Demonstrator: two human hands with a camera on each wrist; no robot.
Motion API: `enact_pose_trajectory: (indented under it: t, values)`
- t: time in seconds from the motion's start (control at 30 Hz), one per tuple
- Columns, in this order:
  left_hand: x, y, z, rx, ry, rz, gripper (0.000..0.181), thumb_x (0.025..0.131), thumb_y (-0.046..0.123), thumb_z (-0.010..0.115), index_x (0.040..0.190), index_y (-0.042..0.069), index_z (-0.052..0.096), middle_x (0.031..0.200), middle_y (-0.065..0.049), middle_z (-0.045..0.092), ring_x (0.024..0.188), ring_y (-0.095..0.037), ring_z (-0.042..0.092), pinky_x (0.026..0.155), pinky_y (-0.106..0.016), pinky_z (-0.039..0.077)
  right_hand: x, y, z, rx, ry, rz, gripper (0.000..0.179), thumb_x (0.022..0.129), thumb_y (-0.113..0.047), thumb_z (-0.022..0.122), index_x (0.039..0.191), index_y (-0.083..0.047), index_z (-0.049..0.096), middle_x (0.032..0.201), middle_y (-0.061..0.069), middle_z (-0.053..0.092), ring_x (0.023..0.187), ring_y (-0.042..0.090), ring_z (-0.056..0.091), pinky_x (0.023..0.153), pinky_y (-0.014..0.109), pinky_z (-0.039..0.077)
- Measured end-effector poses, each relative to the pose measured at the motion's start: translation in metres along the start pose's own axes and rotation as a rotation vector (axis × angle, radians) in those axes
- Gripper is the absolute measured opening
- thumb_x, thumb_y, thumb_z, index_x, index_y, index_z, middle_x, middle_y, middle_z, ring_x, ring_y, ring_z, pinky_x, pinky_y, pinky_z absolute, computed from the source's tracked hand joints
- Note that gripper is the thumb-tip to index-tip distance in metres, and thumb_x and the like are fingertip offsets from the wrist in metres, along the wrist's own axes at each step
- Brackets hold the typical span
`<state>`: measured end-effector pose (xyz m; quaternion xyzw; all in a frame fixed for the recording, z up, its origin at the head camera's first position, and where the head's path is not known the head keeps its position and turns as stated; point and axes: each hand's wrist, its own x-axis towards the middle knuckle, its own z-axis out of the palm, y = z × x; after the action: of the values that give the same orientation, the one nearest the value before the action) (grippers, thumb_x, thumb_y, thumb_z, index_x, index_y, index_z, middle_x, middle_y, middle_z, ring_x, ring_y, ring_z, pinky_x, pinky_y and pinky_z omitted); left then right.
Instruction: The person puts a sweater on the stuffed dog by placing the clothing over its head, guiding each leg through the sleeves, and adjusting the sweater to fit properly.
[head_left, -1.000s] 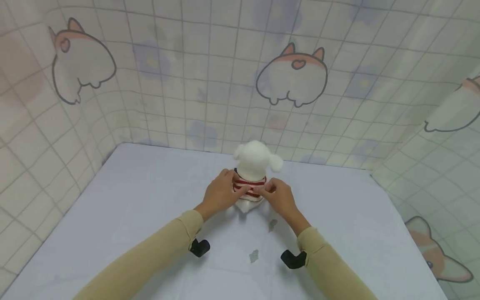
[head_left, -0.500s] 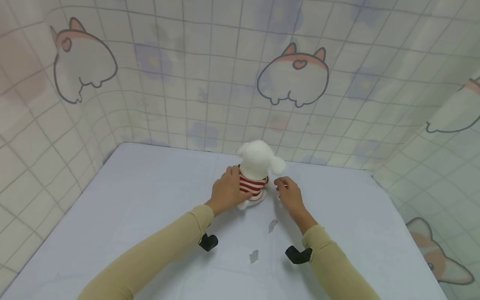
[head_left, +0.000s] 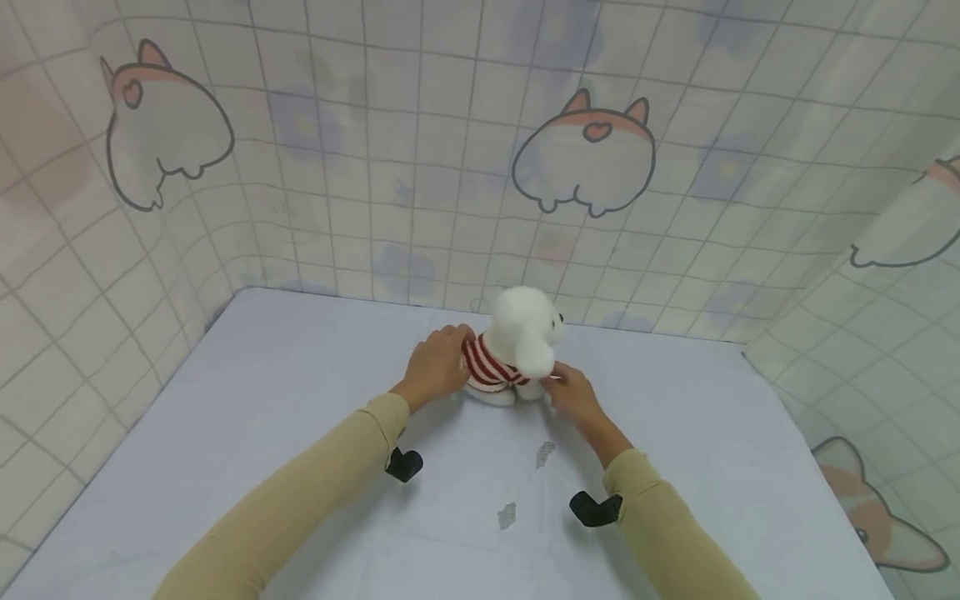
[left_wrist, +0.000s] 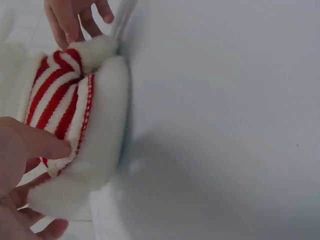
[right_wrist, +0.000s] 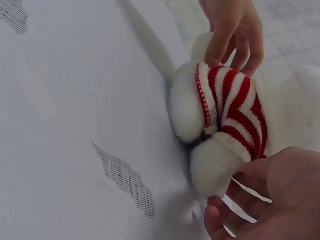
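A white plush dog [head_left: 519, 321] sits on the white table, its head turned to the right. It wears a red-and-white striped knit sweater [left_wrist: 55, 102]. My left hand [head_left: 437, 364] grips the dog's rear, with the thumb on the sweater's hem and the fingers around by the stubby tail [left_wrist: 60, 195]. On the other side, my right hand [head_left: 576, 396] holds a front paw [right_wrist: 216, 165] between thumb and fingers, just below the sleeve. The dog's head hides some of the right fingertips in the head view.
The white-covered table [head_left: 300, 350] stretches around the dog. Two grey hatched patches [head_left: 507, 516] mark it in front. Behind and at the sides hangs a checked curtain [head_left: 442, 150] with corgi drawings. Black wrist mounts [head_left: 596, 509] jut inward from both sleeves.
Both hands were at the sweater's back while the dog faced away. The right hand let go and moved to the front paw. The dog has turned to face right.
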<state>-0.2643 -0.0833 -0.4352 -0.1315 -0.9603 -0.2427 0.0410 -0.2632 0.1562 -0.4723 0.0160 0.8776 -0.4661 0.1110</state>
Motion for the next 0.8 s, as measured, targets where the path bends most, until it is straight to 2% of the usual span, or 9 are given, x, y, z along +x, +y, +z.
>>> enact_pose_trajectory:
  t: [0.17,0.27,0.37,0.47,0.53,0.57,0.63,0.73,0.8]
  values:
    - [-0.009,-0.009,0.003,0.007,0.149,-0.003,0.017,0.081,0.007,0.071,0.092,0.009,0.058,0.089,-0.006,0.057,0.083,-0.022,0.053,0.072,-0.037,0.044,-0.008,0.001,0.011,0.018,-0.064,-0.035,0.038,0.097,-0.023,0.054,0.132,-0.010,0.057,0.134,0.013,0.058,0.095,0.022,0.063,0.075,0.030,0.053]
    - [-0.018,-0.012,0.008,-0.016,0.182,0.020,0.013,0.083,0.010,0.070,0.085,0.010,0.057,0.081,-0.002,0.058,0.075,-0.018,0.051,0.067,-0.033,0.042,-0.013,-0.001,0.018,0.088,-0.087,-0.046,0.037,0.096,-0.022,0.056,0.129,-0.007,0.059,0.131,0.015,0.060,0.093,0.023,0.066,0.077,0.033,0.055]
    - [-0.026,-0.014,0.014,-0.053,0.166,0.028,0.015,0.085,0.017,0.070,0.093,0.010,0.060,0.090,-0.003,0.062,0.081,-0.017,0.056,0.071,-0.034,0.047,-0.017,-0.005,0.024,0.135,-0.142,-0.076,0.036,0.096,-0.021,0.057,0.128,-0.004,0.060,0.127,0.017,0.063,0.095,0.024,0.068,0.079,0.034,0.057]
    - [-0.032,-0.016,0.019,-0.096,0.130,0.006,0.032,0.087,0.024,0.068,0.114,0.007,0.061,0.109,-0.007,0.064,0.099,-0.023,0.062,0.085,-0.041,0.052,-0.021,-0.008,0.030,0.122,-0.229,-0.143,0.033,0.096,-0.018,0.057,0.125,-0.003,0.062,0.124,0.018,0.064,0.096,0.024,0.069,0.079,0.034,0.057]
    - [-0.034,-0.018,0.021,-0.127,0.096,-0.022,0.045,0.089,0.029,0.066,0.126,0.005,0.056,0.121,-0.010,0.061,0.112,-0.026,0.060,0.094,-0.043,0.050,-0.022,-0.010,0.032,0.090,-0.254,-0.193,0.030,0.096,-0.018,0.057,0.121,-0.003,0.064,0.120,0.016,0.067,0.094,0.023,0.070,0.077,0.033,0.058]
    - [-0.036,-0.020,0.022,-0.145,0.077,-0.037,0.051,0.090,0.031,0.065,0.131,0.004,0.053,0.126,-0.012,0.059,0.118,-0.028,0.058,0.099,-0.044,0.048,-0.023,-0.011,0.032,0.087,-0.249,-0.202,0.029,0.096,-0.018,0.057,0.120,-0.004,0.065,0.117,0.015,0.068,0.093,0.022,0.071,0.075,0.033,0.058]
    - [-0.037,-0.021,0.022,-0.187,0.033,-0.060,0.061,0.089,0.037,0.066,0.137,0.005,0.048,0.133,-0.013,0.056,0.124,-0.029,0.054,0.103,-0.046,0.045,-0.023,-0.011,0.030,0.091,-0.188,-0.189,0.026,0.096,-0.019,0.057,0.114,-0.003,0.068,0.109,0.015,0.071,0.088,0.021,0.071,0.071,0.032,0.057]
    - [-0.041,-0.022,0.020,-0.232,-0.024,-0.072,0.077,0.084,0.046,0.070,0.144,0.007,0.040,0.139,-0.014,0.050,0.129,-0.031,0.050,0.106,-0.048,0.043,-0.022,-0.010,0.024,0.118,-0.017,-0.111,0.022,0.093,-0.022,0.063,0.106,-0.005,0.068,0.104,0.012,0.071,0.088,0.021,0.068,0.071,0.032,0.055]
    - [-0.042,-0.023,0.019,-0.249,-0.042,-0.059,0.087,0.081,0.049,0.074,0.147,0.009,0.035,0.142,-0.015,0.048,0.130,-0.032,0.049,0.106,-0.050,0.042,-0.019,-0.009,0.021,0.110,0.088,-0.066,0.025,0.090,-0.025,0.068,0.108,-0.008,0.065,0.110,0.010,0.068,0.098,0.023,0.065,0.077,0.034,0.054]
